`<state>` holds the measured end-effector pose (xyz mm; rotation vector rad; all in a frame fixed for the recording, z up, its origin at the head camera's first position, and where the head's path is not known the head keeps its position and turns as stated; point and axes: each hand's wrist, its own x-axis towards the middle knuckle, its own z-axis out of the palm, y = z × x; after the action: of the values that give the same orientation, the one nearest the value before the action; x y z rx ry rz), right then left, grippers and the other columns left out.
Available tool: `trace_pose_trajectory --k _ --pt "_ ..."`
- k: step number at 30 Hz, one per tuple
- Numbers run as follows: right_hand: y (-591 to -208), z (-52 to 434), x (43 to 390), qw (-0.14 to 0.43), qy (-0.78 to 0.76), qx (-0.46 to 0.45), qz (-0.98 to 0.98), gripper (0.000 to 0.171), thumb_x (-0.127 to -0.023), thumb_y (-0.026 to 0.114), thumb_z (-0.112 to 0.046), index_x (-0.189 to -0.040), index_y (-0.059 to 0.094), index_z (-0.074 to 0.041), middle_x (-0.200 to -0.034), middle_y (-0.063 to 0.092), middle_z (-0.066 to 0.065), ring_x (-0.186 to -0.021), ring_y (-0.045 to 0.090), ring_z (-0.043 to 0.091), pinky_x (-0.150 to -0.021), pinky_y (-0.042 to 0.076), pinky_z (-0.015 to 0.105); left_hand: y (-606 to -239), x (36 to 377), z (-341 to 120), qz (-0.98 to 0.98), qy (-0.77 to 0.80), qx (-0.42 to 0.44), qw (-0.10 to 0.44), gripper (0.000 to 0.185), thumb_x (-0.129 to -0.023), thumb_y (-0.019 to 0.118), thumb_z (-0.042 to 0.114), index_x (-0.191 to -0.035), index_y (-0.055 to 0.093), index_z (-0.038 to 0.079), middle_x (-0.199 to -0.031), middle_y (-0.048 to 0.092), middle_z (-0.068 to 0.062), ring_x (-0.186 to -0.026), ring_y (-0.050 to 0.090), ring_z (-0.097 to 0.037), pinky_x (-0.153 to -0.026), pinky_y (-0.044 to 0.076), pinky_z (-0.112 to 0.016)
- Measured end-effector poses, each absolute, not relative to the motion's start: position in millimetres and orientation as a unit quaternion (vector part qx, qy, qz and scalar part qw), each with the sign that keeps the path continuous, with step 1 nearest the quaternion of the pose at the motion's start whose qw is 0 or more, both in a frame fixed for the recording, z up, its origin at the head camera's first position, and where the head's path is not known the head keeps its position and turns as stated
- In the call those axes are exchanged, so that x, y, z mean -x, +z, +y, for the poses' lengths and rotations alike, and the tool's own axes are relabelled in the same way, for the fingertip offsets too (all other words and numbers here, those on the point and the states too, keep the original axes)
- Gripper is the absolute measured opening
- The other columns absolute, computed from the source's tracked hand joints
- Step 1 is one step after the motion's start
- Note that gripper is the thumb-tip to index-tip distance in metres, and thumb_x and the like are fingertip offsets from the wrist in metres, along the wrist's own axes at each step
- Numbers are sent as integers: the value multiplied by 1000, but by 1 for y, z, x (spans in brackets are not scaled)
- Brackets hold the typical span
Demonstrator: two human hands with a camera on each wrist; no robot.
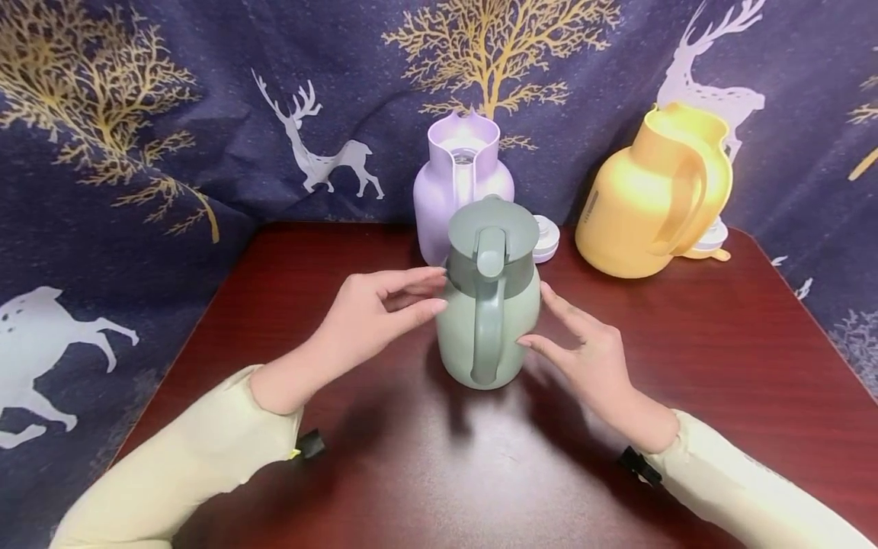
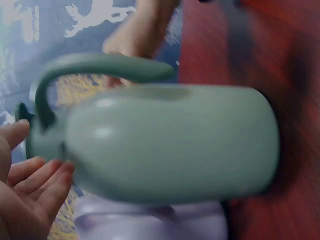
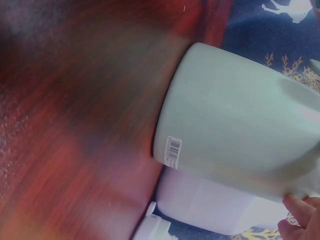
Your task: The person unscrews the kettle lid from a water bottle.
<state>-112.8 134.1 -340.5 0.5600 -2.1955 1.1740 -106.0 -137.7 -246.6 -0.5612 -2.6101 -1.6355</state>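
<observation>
Green jug [image 1: 488,301] stands upright near the middle of the red table [image 1: 720,358], handle toward the person, lid seated on top; purple jug [image 1: 461,183] sits just behind it with no lid on, a white lid [image 1: 546,238] lying on the table beside it; yellow jug [image 1: 655,191] is well apart at the back right, also open on top; left hand [image 1: 373,313] is at the green jug's left side, fingers straight and a little spread, tips at or just touching the collar below the lid; right hand [image 1: 590,347] is at the right side, fingers relaxed and apart, tips near the body, contact hard to confirm; neither hand wraps the handle or body, so by my read the green jug is closed and set down, no grasp in hand; the other two jugs appear unlidded; both wrist views are blurred; left wrist view shows only fingertips [image 2: 47,182] beside the jug; right wrist view cuts the hand to a corner; something pale sits behind the yellow jug, mostly hidden.
</observation>
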Motion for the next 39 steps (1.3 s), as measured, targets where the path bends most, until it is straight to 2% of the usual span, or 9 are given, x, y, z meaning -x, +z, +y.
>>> trace_pose_trajectory --k 6,15,17,21,23,27,30,33,39 --pt "-339 134 113 284 435 -209 -828 78 -57 91 -1 -130 64 -7 -124 67 19 -119 45 -25 -102 38 3 -228 106 -128 -842 -491 192 -114 38 -85 77 18 -122 71 11 -116 74 -4 -111 69 -13 -93 56 -29" --pt "-341 135 113 288 438 -211 -825 77 -56 90 1 -129 64 -5 -122 68 21 -118 47 -24 -101 38 3 -234 111 -108 -788 -558 158 -207 36 -85 74 13 -120 71 4 -114 74 -10 -102 68 -9 -95 55 -30" --pt "-341 135 113 287 436 -205 -828 77 -56 90 0 -129 64 -6 -123 68 20 -119 53 -16 -102 39 3 -235 112 -105 -760 -589 145 -233 35 -87 72 9 -120 70 0 -112 75 -11 -95 70 -8 -94 57 -33" --pt "-340 134 112 290 425 -201 -834 77 -57 90 -2 -130 65 -8 -123 69 16 -115 67 17 -109 38 10 -237 113 -101 -704 -642 120 -278 35 -88 66 1 -121 64 -10 -100 77 -4 -83 71 -10 -93 58 -40" --pt "-340 135 112 292 421 -211 -833 76 -59 90 -4 -130 64 -8 -124 69 16 -115 67 25 -113 36 15 -239 113 -100 -695 -652 112 -281 34 -88 65 -1 -120 63 -13 -91 76 2 -80 70 -9 -93 58 -41" --pt "-337 139 115 289 424 -234 -826 68 -74 85 -26 -135 61 -10 -128 67 17 -124 57 0 -113 34 11 -241 109 -99 -693 -663 106 -263 33 -87 66 -1 -116 64 -15 -82 74 7 -75 70 -8 -89 59 -42" --pt "-332 140 116 278 430 -243 -824 71 -83 70 -51 -141 55 -11 -133 64 17 -128 49 -6 -110 32 7 -242 107 -98 -696 -666 104 -248 32 -86 68 0 -114 66 -14 -80 74 7 -73 70 -7 -87 60 -43" --pt "-321 140 119 249 442 -249 -825 79 -85 63 -59 -147 46 -12 -141 58 17 -131 48 2 -111 30 7 -243 106 -98 -696 -669 98 -241 32 -85 69 0 -113 67 -14 -80 74 6 -73 70 -8 -86 60 -43" --pt "-286 137 128 153 480 -271 -820 90 -84 76 -42 -156 29 -14 -155 42 14 -132 48 27 -109 36 19 -244 109 -100 -694 -669 100 -247 32 -85 68 0 -114 66 -15 -85 76 0 -76 74 -14 -87 59 -44"
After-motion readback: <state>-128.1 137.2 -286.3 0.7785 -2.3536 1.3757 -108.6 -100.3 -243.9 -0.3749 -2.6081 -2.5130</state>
